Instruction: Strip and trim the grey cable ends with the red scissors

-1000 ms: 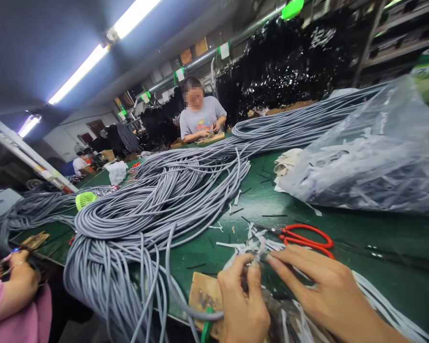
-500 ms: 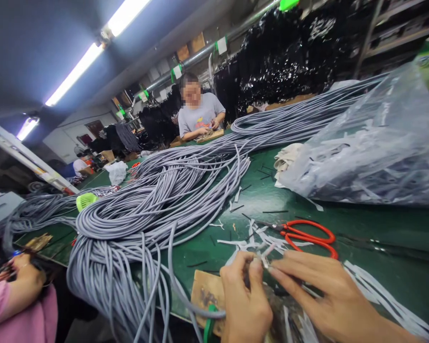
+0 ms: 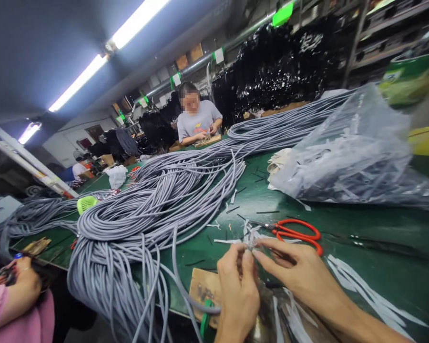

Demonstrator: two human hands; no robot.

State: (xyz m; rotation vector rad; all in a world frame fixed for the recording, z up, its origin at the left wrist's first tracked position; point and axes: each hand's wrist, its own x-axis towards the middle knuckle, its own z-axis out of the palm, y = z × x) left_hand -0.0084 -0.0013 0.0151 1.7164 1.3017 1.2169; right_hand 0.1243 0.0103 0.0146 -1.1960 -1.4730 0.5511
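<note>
A grey cable (image 3: 203, 308) runs up from the bundle into my left hand (image 3: 238, 293), which is closed around it. The left thumb and forefinger pinch together at the cable's end. My right hand (image 3: 295, 267) meets them there, its thumb and forefinger closed on a small whitish piece too blurred to name. Just beyond the fingertips lie white strip scraps (image 3: 252, 232). Red-handled scissors (image 3: 300, 221) rest behind my right hand. Left of my left hand is a wooden block (image 3: 197, 282) with small metal bits and a green piece (image 3: 205, 321) at its edge.
A large bundle of grey cables (image 3: 128, 219) covers the left and middle of the green table (image 3: 329, 221). At right stand a clear plastic bag (image 3: 346, 166) of scraps and white strips (image 3: 357, 290). One co-worker (image 3: 200, 119) sits opposite; another person's pink sleeve (image 3: 21, 309) is at left.
My hands have shifted slightly left and up in view, fingertips still together. The camera has turned a little, moving the bag and scissors leftward.
</note>
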